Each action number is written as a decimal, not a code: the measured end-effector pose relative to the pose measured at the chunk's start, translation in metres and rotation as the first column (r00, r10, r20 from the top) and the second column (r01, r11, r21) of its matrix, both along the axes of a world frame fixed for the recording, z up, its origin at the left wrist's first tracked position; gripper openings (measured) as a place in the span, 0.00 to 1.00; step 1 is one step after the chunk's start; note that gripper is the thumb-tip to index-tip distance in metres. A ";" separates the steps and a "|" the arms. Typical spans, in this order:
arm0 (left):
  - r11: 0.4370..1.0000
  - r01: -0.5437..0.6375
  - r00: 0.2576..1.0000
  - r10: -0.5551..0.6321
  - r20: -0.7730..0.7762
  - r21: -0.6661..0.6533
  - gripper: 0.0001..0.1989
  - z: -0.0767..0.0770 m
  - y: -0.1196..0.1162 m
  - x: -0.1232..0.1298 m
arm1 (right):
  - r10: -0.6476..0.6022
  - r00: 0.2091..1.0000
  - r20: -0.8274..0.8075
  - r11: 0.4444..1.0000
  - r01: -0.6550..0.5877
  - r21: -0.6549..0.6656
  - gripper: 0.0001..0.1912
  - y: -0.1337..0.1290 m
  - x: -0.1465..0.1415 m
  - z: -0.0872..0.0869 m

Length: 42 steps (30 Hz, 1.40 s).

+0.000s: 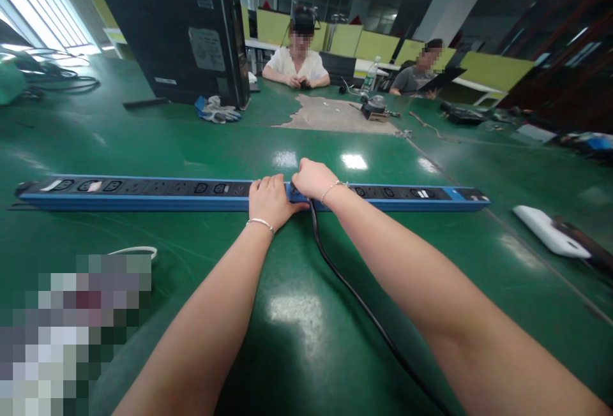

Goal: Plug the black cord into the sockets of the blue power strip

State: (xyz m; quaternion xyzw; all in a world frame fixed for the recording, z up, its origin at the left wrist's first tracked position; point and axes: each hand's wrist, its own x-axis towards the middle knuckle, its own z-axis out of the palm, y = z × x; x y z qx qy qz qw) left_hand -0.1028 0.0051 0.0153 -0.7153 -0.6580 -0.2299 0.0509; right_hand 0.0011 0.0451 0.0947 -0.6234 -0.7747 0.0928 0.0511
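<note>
A long blue power strip [211, 204] with black sockets lies crosswise on the green table. Over its middle, my left hand [271, 201] is wrapped, fingers on the top and thumb along the near side. Just to the right, my right hand [313, 180] is closed on the plug end of a black cable [345, 281], at the strip's sockets. Its fingers mostly hide the plug, so how far it sits in a socket cannot be seen. From there the cable runs toward the lower right, under my right forearm.
A black computer case [177, 39] and blue-white gloves [217, 110] stand at the back left. Two people sit across the green table [191, 148]. A motor-like part [376, 106] lies behind the strip, and a white object [548, 231] at the right. The lower left is pixelated.
</note>
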 end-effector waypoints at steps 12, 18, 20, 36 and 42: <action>0.999 0.022 1.000 -0.022 0.004 0.033 0.26 -0.003 0.001 -0.003 | 0.005 0.998 0.068 0.999 -0.002 -0.034 0.18 -0.003 -0.015 -0.006; 0.999 0.051 0.999 -0.052 0.012 0.015 0.25 0.000 -0.001 -0.003 | -0.001 1.000 0.023 1.000 0.001 -0.003 0.18 -0.009 -0.015 -0.011; 0.998 0.060 0.998 -0.060 0.033 0.015 0.24 0.002 -0.003 -0.001 | 0.013 1.000 -0.008 1.000 -0.013 -0.022 0.18 -0.005 -0.008 -0.013; 0.989 0.142 0.985 -0.145 0.092 0.039 0.17 0.007 -0.006 0.011 | -0.004 0.998 -0.057 0.907 0.027 0.419 0.21 -0.038 0.105 -0.075; 0.966 0.153 0.942 -0.206 0.263 0.210 0.15 0.007 -0.002 0.012 | 0.021 0.999 -0.026 0.877 -0.006 0.480 0.22 -0.038 0.105 -0.093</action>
